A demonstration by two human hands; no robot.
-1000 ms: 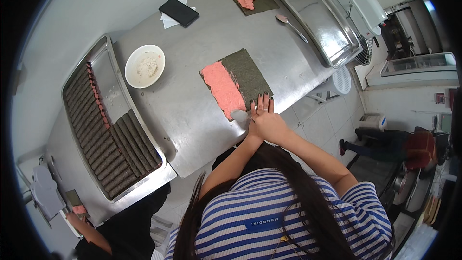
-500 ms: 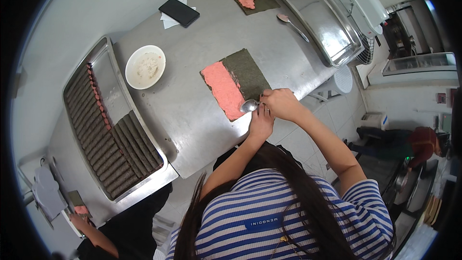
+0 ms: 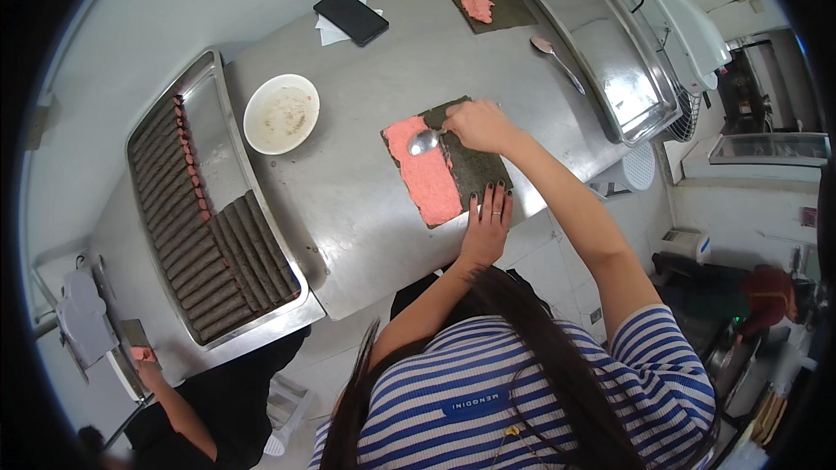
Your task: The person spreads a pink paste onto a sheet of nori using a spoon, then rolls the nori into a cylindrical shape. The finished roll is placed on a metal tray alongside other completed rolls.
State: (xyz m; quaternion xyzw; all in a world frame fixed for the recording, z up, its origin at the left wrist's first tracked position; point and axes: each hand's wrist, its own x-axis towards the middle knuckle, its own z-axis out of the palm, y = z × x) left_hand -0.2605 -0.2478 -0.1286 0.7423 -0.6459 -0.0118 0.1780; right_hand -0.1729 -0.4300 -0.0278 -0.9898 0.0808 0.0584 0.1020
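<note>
A dark green seaweed sheet (image 3: 484,165) lies on the steel table, its left half coated with a flat layer of pink paste (image 3: 428,184). My right hand (image 3: 481,125) is closed round the handle of a metal spoon (image 3: 424,143). The spoon's bowl rests on the paste near the sheet's far end. My left hand (image 3: 488,231) lies with fingers stretched out on the near edge of the seaweed, holding nothing.
On the left a metal tray (image 3: 300,285) bears rows of dark seaweed rolls (image 3: 205,283). A white bowl (image 3: 281,115), a phone (image 3: 351,17), a second seaweed sheet (image 3: 514,9) with paste, another spoon (image 3: 557,63) and a steel tray (image 3: 601,52) sit farther off. A co-worker's hand (image 3: 150,372) shows lower left.
My right hand has carried the spoon from the sheet's near end to the far part of the paste. My left hand has come away from the spoon and spread on the seaweed.
</note>
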